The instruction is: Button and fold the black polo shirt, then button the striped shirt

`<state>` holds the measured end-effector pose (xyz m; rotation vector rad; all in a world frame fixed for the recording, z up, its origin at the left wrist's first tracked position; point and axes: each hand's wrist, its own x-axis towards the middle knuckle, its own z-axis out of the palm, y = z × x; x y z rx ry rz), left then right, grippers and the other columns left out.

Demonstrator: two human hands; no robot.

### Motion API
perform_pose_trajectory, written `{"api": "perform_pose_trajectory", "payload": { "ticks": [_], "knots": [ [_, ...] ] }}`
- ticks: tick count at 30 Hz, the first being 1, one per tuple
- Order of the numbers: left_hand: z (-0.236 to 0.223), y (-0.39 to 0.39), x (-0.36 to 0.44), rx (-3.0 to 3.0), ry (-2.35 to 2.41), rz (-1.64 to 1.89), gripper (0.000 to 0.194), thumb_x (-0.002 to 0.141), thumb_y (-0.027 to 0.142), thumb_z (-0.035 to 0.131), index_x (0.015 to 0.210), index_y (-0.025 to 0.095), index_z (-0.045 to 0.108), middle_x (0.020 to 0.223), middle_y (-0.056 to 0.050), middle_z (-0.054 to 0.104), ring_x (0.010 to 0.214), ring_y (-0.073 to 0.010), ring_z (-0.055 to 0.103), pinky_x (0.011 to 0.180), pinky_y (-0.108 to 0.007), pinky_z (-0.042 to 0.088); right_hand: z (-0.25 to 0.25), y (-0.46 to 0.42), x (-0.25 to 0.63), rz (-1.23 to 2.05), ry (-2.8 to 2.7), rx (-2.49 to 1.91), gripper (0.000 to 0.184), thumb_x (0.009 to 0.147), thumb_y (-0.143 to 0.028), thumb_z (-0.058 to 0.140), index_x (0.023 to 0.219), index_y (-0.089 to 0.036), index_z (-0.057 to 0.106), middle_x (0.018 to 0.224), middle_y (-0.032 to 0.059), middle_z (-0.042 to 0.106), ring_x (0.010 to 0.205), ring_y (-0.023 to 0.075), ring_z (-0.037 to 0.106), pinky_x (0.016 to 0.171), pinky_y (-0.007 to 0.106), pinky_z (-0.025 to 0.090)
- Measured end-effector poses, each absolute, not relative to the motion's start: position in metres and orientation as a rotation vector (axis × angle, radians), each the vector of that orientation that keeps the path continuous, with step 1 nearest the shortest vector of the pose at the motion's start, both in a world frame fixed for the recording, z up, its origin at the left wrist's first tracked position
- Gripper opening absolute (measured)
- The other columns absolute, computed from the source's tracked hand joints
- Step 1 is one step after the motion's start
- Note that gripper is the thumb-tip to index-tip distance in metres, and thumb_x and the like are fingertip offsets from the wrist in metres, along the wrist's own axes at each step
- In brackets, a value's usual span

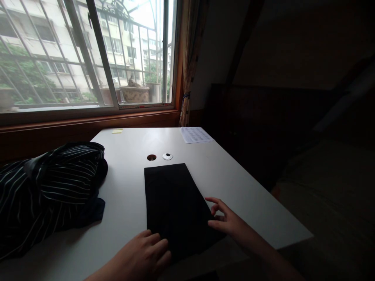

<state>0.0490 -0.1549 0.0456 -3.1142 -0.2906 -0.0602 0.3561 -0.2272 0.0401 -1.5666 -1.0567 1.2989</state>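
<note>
A black folded cloth [172, 199] lies flat as a long rectangle on the white table [234, 183], running away from me. My left hand [145, 251] rests palm down on its near left corner, fingers stretched flat. My right hand [224, 220] sits at the cloth's near right edge, fingers loosely curled and apart, fingertips touching the fabric. Neither hand grips anything.
A heap of dark striped clothes [49, 187] covers the table's left side. Beyond the cloth are a round cable hole [151, 157] and its white cap [167, 156]. A sheet of paper [195, 135] and a yellow sticky note [117, 131] lie near the window. The table's right edge drops to a dark bed.
</note>
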Motion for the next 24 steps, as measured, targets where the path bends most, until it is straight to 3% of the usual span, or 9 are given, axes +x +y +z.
{"api": "perform_pose_trajectory", "payload": {
  "ticks": [8, 19, 24],
  "knots": [
    [0.066, -0.156, 0.042, -3.035, -0.272, -0.263, 0.011, 0.093, 0.018, 0.054, 0.082, 0.021, 0.055, 0.079, -0.001, 0.061, 0.063, -0.0166, 0.05, 0.055, -0.031, 0.035, 0.065, -0.235, 0.351, 1.114, -1.264, -1.702, 0.049, 0.081, -0.035, 0.066, 0.129, -0.033, 0.054, 0.107, 0.0012, 0.047, 0.089, 0.0173, 0.056, 0.074, 0.03, 0.047],
    [0.032, -0.162, 0.042, -3.126, -0.251, 0.174, 0.01, 0.093, 0.023, 0.058, 0.085, 0.02, 0.064, 0.076, -0.002, 0.068, 0.06, -0.0164, 0.063, 0.054, -0.029, 0.044, 0.062, -0.243, 0.338, 1.084, -1.707, -1.848, 0.04, 0.082, -0.025, 0.064, 0.122, -0.03, 0.063, 0.113, 0.0025, 0.059, 0.099, 0.0189, 0.059, 0.086, 0.03, 0.047],
    [0.048, -0.151, 0.044, -3.243, -0.303, 0.214, 0.005, 0.091, 0.026, 0.061, 0.089, 0.022, 0.063, 0.079, 0.001, 0.068, 0.067, -0.0178, 0.065, 0.062, -0.03, 0.052, 0.066, -0.24, 0.341, 0.982, -1.803, -1.89, 0.034, 0.083, -0.028, 0.067, 0.117, -0.031, 0.067, 0.1, 0.0002, 0.067, 0.086, 0.0179, 0.064, 0.078, 0.029, 0.049]
  ]
}}
